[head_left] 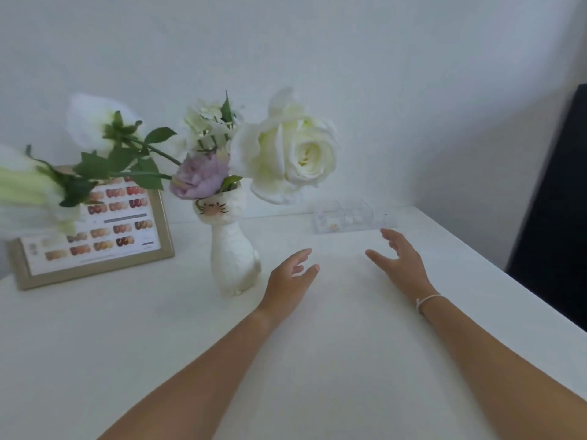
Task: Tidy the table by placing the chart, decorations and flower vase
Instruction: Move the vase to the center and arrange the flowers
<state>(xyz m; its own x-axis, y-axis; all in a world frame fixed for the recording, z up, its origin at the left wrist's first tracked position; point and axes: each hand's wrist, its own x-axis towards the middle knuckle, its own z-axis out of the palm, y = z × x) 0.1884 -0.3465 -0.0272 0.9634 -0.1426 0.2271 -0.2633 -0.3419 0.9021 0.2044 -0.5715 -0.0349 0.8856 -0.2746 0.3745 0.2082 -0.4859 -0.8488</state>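
Observation:
A white cat-shaped flower vase point(233, 255) stands upright on the white table point(95, 344), holding white roses and a lilac bloom. Left of it a gold-framed nail colour chart point(95, 239) leans against the wall, partly hidden by leaves. A clear plastic box point(352, 217) with small decorations sits at the back by the wall. My left hand point(290, 277) hovers open just right of the vase, apart from it. My right hand point(398, 260) is open too, fingers spread, a little in front of the clear box. Neither hand holds anything.
The table's right edge runs diagonally from the back corner toward the lower right. Beyond it stands a dark object point(556, 217), perhaps a chair. A plain white wall backs the table.

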